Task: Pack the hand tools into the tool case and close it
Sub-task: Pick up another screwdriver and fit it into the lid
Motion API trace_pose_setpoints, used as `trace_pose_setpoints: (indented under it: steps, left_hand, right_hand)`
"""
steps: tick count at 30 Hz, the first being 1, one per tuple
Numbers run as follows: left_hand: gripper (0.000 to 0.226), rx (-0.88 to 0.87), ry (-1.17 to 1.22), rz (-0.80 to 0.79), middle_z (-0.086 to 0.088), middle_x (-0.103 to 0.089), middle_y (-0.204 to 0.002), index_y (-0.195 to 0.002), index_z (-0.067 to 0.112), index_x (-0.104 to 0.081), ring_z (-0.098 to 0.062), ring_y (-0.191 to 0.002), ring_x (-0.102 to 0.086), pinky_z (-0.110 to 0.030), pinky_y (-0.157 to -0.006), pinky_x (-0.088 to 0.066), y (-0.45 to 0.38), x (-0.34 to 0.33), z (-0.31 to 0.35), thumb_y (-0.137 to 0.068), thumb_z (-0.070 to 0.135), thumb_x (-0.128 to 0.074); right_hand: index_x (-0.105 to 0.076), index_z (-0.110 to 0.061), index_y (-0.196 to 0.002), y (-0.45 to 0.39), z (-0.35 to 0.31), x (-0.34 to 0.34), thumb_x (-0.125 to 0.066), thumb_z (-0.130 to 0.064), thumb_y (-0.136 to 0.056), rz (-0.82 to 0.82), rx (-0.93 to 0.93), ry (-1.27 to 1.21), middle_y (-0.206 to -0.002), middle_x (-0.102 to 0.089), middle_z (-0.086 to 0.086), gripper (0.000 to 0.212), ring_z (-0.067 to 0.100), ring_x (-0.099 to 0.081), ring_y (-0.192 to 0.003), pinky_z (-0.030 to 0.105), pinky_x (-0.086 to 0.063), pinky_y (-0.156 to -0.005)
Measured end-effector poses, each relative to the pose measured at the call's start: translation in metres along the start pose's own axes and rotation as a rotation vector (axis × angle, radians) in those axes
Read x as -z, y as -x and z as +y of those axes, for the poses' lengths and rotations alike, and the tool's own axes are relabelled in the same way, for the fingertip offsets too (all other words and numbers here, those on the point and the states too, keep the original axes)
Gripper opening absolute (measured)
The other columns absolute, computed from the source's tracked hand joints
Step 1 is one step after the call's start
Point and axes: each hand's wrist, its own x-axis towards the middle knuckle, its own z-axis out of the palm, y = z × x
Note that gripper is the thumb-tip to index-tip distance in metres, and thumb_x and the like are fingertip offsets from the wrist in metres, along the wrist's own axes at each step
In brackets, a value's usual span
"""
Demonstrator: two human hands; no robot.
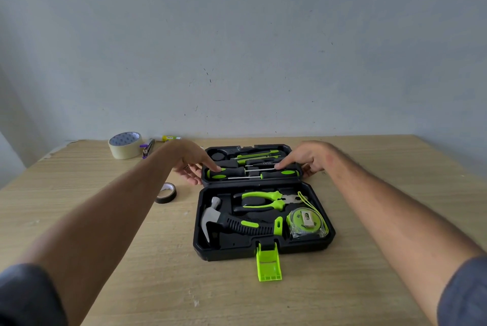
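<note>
A black tool case lies open on the wooden table. Its near half [198,244] holds a hammer [237,224], green-handled pliers [261,200] and a tape measure [307,222]. The far half, the lid [295,150], holds screwdrivers [229,172] and several smaller tools. A green latch [267,263] hangs open at the front edge. My left hand [189,159] grips the lid's left edge, index finger on top and the other fingers under the rim. On the opposite edge, my right hand [311,158] holds the lid the same way.
A roll of masking tape [126,145], a small purple-and-metal tool [148,147] and a yellow glue stick [171,137] sit at the back left by the wall. A black tape roll [166,193] lies just left of the case. The wall rises right behind the table.
</note>
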Motion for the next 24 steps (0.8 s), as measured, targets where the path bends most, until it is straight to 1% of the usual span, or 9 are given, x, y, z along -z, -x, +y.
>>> trace_pose_setpoints:
  steps: [2,6,10,14,16,18,20,22,24]
  left_hand:
    - [0.035,0.006,-0.015,-0.012,-0.01,-0.061,-0.097,-0.103,0.007,-0.065,-0.03,-0.084,-0.069,-0.04,-0.086,-0.059,-0.003,0.002,0.0,-0.082,0.028,-0.083]
    - [0.034,0.028,-0.041,-0.008,-0.011,-0.059,-0.095,-0.099,0.007,-0.064,-0.036,-0.096,-0.07,-0.049,-0.099,-0.055,-0.006,0.002,0.002,-0.081,0.028,-0.084]
    - [0.033,0.038,-0.039,-0.002,-0.01,-0.058,-0.095,-0.096,0.008,-0.061,-0.037,-0.105,-0.071,-0.05,-0.1,-0.054,-0.004,0.0,0.004,-0.082,0.029,-0.083]
    - [0.044,0.005,-0.084,0.047,-0.01,-0.061,-0.106,-0.104,0.008,-0.061,-0.032,-0.102,-0.073,-0.045,-0.093,-0.058,-0.004,-0.003,-0.001,-0.081,0.038,-0.083]
    - [0.057,-0.034,-0.146,0.101,-0.008,-0.068,-0.11,-0.109,0.007,-0.063,-0.026,-0.094,-0.073,-0.036,-0.076,-0.059,-0.004,-0.003,-0.007,-0.078,0.05,-0.082]
    - [0.066,-0.1,-0.247,0.194,-0.007,-0.074,-0.101,-0.104,0.006,-0.069,-0.02,-0.077,-0.07,-0.028,-0.064,-0.05,-0.001,-0.002,-0.016,-0.074,0.063,-0.079]
    - [0.069,-0.189,-0.328,0.293,-0.01,-0.074,-0.091,-0.098,0.007,-0.069,-0.019,-0.067,-0.064,-0.028,-0.065,-0.047,0.001,-0.001,-0.027,-0.075,0.071,-0.072]
    - [0.051,-0.272,-0.292,0.335,-0.007,-0.07,-0.099,-0.109,0.017,-0.064,-0.017,-0.075,-0.064,-0.029,-0.07,-0.048,0.005,0.002,-0.037,-0.083,0.06,-0.072]
    - [0.039,-0.347,-0.286,0.347,-0.002,-0.067,-0.11,-0.12,0.022,-0.063,-0.014,-0.087,-0.063,-0.025,-0.071,-0.047,0.012,0.008,-0.044,-0.089,0.042,-0.074]
  right_hand:
    - [-0.067,-0.009,-0.12,0.0,-0.001,0.001,-0.096,-0.028,-0.066,0.001,0.0,0.009,-0.124,-0.066,0.013,0.065,0.031,-0.066,-0.113,0.039,-0.058,-0.086]
    - [-0.066,-0.009,-0.12,-0.006,0.0,0.0,-0.098,-0.035,-0.06,0.019,-0.012,0.073,-0.12,-0.067,0.013,0.073,0.029,-0.068,-0.105,0.04,-0.059,-0.087]
    - [-0.066,-0.01,-0.12,-0.01,0.001,-0.002,-0.098,-0.039,-0.058,0.033,-0.022,0.108,-0.119,-0.068,0.014,0.077,0.03,-0.069,-0.107,0.041,-0.059,-0.086]
    - [-0.067,-0.01,-0.121,-0.006,0.001,-0.006,-0.097,-0.043,-0.057,0.061,-0.007,0.133,-0.126,-0.068,0.014,0.078,0.03,-0.07,-0.104,0.042,-0.06,-0.089]
    - [-0.066,-0.008,-0.123,0.0,0.002,-0.01,-0.097,-0.044,-0.059,0.129,0.013,0.128,-0.127,-0.067,0.015,0.08,0.031,-0.068,-0.106,0.041,-0.059,-0.09]
    - [-0.061,-0.006,-0.128,0.008,0.003,-0.013,-0.097,-0.048,-0.056,0.251,0.049,0.158,-0.13,-0.064,0.015,0.091,0.033,-0.065,-0.111,0.043,-0.056,-0.095]
    - [-0.05,-0.009,-0.14,0.019,0.0,-0.018,-0.095,-0.057,-0.053,0.377,0.064,0.254,-0.139,-0.054,0.014,0.108,0.035,-0.054,-0.124,0.045,-0.049,-0.101]
    - [-0.043,-0.015,-0.143,0.031,-0.007,-0.025,-0.09,-0.062,-0.059,0.464,0.077,0.339,-0.144,-0.046,0.013,0.108,0.036,-0.043,-0.132,0.048,-0.043,-0.104]
    - [-0.046,-0.018,-0.139,0.039,-0.017,-0.033,-0.087,-0.059,-0.067,0.499,0.15,0.357,-0.142,-0.045,0.011,0.092,0.036,-0.04,-0.132,0.048,-0.04,-0.103]
